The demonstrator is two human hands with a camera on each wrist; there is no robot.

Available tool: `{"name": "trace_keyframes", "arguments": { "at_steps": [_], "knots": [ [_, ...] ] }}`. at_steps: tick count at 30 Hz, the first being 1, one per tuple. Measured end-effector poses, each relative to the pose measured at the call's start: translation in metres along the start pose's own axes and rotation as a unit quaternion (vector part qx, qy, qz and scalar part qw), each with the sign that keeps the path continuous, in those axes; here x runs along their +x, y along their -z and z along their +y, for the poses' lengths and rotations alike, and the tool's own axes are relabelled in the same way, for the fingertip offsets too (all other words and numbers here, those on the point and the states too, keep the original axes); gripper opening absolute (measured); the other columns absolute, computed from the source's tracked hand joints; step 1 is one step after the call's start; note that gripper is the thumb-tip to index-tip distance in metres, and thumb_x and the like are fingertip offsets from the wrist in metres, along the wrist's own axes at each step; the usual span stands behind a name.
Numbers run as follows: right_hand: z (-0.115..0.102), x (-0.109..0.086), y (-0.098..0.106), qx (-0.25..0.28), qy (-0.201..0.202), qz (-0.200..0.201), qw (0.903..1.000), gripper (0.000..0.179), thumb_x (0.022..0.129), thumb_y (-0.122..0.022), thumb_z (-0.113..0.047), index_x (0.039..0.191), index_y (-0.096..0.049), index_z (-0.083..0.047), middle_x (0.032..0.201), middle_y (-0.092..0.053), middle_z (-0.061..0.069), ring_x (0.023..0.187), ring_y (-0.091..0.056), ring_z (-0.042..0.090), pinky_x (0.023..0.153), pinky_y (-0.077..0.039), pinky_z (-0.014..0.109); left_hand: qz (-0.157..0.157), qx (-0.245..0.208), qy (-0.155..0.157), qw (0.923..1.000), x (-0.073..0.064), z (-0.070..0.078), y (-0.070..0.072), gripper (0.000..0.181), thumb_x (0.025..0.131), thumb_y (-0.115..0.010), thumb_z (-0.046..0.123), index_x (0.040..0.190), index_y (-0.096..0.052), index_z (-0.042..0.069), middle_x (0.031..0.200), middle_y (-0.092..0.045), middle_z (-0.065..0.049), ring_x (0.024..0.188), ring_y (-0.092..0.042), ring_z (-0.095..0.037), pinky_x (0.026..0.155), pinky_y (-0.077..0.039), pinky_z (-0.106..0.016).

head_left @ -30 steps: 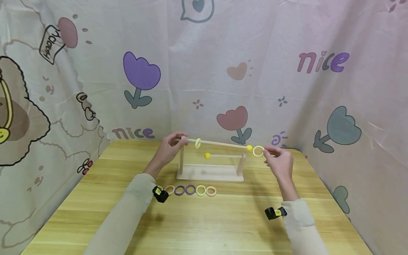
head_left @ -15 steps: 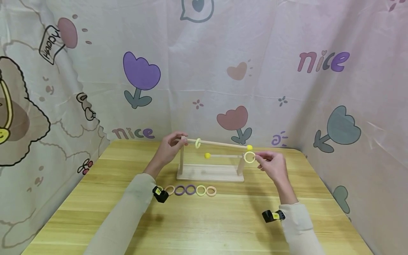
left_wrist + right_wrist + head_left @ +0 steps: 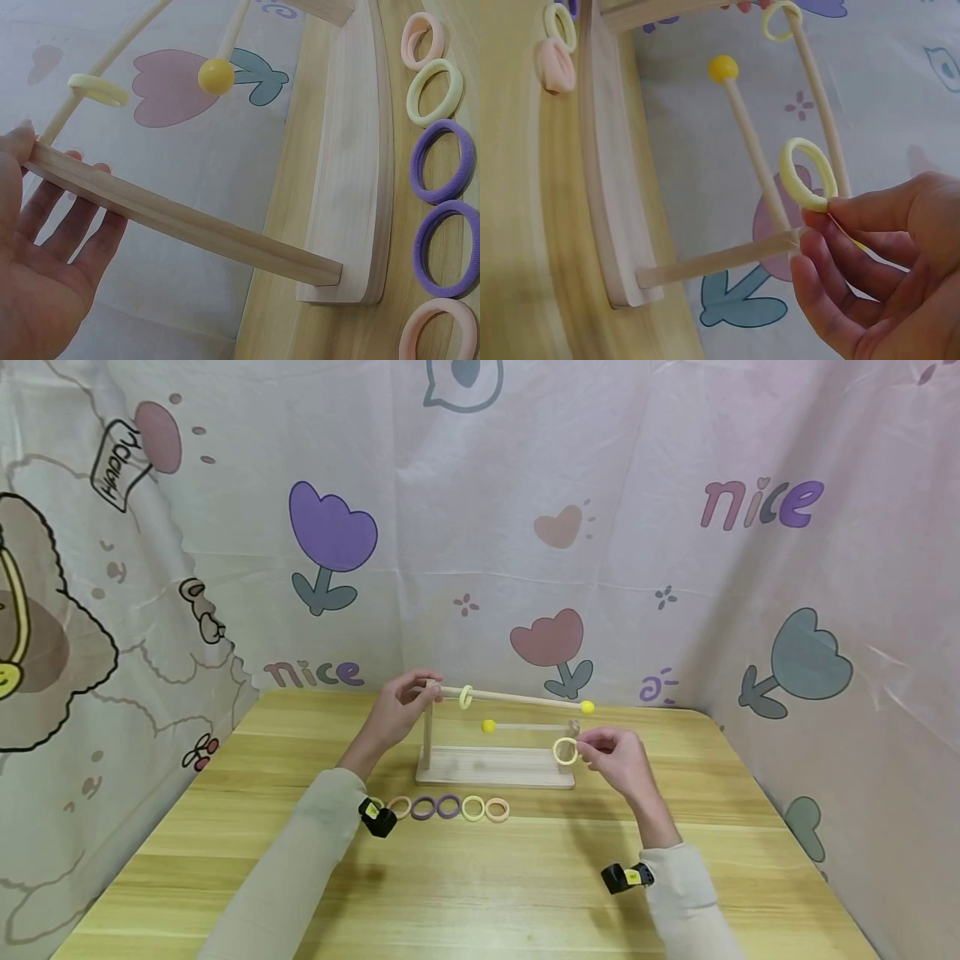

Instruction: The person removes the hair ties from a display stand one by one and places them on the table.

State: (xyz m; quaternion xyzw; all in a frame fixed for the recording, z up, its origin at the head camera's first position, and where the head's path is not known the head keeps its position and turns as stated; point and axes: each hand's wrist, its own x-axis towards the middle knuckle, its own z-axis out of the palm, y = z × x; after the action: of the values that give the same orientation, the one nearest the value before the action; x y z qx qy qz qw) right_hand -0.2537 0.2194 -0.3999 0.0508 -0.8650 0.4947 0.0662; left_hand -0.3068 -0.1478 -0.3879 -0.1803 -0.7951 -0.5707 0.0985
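Note:
My left hand (image 3: pixel 405 702) grips the top of the left post (image 3: pixel 187 217) of a wooden rack (image 3: pixel 495 768), fingers behind it and thumb by the joint. From that post a long rod (image 3: pixel 525 698) runs right to a yellow ball (image 3: pixel 587 707). One pale yellow hair tie (image 3: pixel 101 90) hangs on this rod near the post. My right hand (image 3: pixel 617 762) pinches another pale yellow hair tie (image 3: pixel 788 176) between thumb and fingertips. In the head view it overlaps the right post; the right wrist view shows it off the rods.
A lower rod (image 3: pixel 528 727) with a yellow ball points left from the right post (image 3: pixel 720 262). Along the rack's front lies a row of hair ties: purple (image 3: pixel 448 807), yellow (image 3: pixel 472 809) and peach (image 3: pixel 497 811). The left wrist camera (image 3: pixel 377 818) hides part of the row's left end.
My right hand has carried the yellow hair tie left and down, from beside the long rod's ball to in front of the right post. The left hand stays on its post.

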Motion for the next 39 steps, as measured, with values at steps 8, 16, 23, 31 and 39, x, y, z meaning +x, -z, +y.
{"name": "trace_keyframes", "arguments": {
  "at_steps": [8,16,23,31,39],
  "knots": [
    [0.002,-0.001,-0.012,-0.015,-0.002,-0.015,0.9998,0.012,0.095,-0.07,-0.001,0.103,-0.074,0.007,0.095,-0.075,0.022,0.076,-0.065,0.017,0.064,-0.056,0.021,0.003,-0.002,-0.01,0.9999,-0.002,0.0,0.0,0.027,0.106,-0.06,0.028,0.126,-0.066,0.011,0.112,-0.07,-0.02,0.102,-0.069,-0.021,0.088,-0.05,-0.027],
    [0.004,-0.001,-0.025,-0.026,0.011,-0.023,0.9993,0.009,0.092,-0.071,0.0,0.097,-0.075,0.007,0.092,-0.075,0.021,0.07,-0.061,0.01,0.059,-0.051,0.019,0.004,-0.001,-0.008,1.0,-0.001,0.0,0.0,0.027,0.106,-0.059,0.025,0.128,-0.065,0.01,0.114,-0.07,-0.022,0.102,-0.067,-0.019,0.087,-0.049,-0.025],
    [0.007,-0.002,-0.034,-0.044,0.004,-0.028,0.9986,0.007,0.092,-0.071,-0.001,0.094,-0.076,0.003,0.09,-0.074,0.017,0.071,-0.06,0.011,0.059,-0.049,0.019,0.001,-0.009,-0.001,1.0,0.0,0.001,0.0,0.028,0.107,-0.057,0.019,0.13,-0.063,0.005,0.118,-0.067,-0.03,0.11,-0.067,-0.035,0.086,-0.048,-0.021],
    [0.01,-0.002,-0.046,-0.064,0.005,-0.044,0.997,0.005,0.09,-0.074,-0.002,0.092,-0.077,0.002,0.089,-0.075,0.015,0.075,-0.063,0.017,0.062,-0.048,0.021,-0.006,-0.025,0.007,0.9996,-0.009,0.024,0.0,0.027,0.107,-0.057,0.016,0.129,-0.062,0.0,0.12,-0.063,-0.036,0.119,-0.061,-0.055,0.088,-0.047,-0.02],
    [0.016,-0.001,-0.057,-0.082,0.001,-0.055,0.9951,0.003,0.088,-0.076,-0.002,0.089,-0.077,0.001,0.087,-0.076,0.012,0.074,-0.064,0.017,0.065,-0.05,0.025,-0.006,-0.018,0.002,0.9998,-0.011,0.028,-0.001,0.028,0.107,-0.056,0.015,0.13,-0.062,0.0,0.119,-0.065,-0.034,0.118,-0.062,-0.054,0.09,-0.048,-0.022]
  ]
}}
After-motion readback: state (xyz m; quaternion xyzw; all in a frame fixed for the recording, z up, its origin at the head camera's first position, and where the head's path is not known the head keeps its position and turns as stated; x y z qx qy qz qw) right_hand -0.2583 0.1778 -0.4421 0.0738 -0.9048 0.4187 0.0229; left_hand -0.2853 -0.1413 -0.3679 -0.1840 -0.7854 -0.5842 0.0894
